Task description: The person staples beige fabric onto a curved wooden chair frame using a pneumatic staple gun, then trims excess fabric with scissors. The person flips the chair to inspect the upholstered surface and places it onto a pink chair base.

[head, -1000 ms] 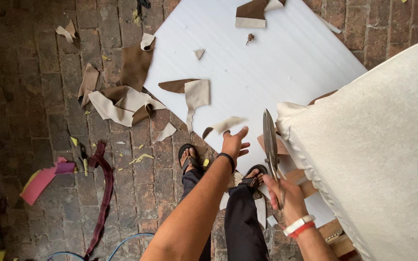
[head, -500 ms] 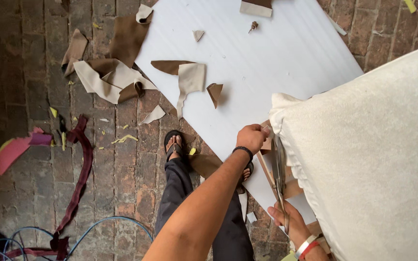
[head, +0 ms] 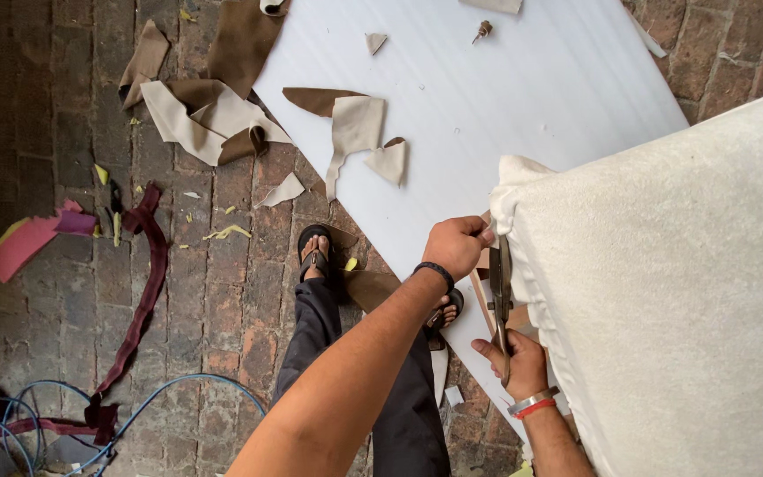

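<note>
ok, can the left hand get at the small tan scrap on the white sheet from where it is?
Probably yes. The left hand grips the cushion's fabric edge, so it must let go first. The tan scrap lies just beyond it on the white sheet, with nothing between.

The left hand (head: 455,246) pinches the cream fabric (head: 664,283) edge while the right hand (head: 512,362) grips scissors (head: 499,287).

no packages, no labels, no signs, no screens in view
</note>
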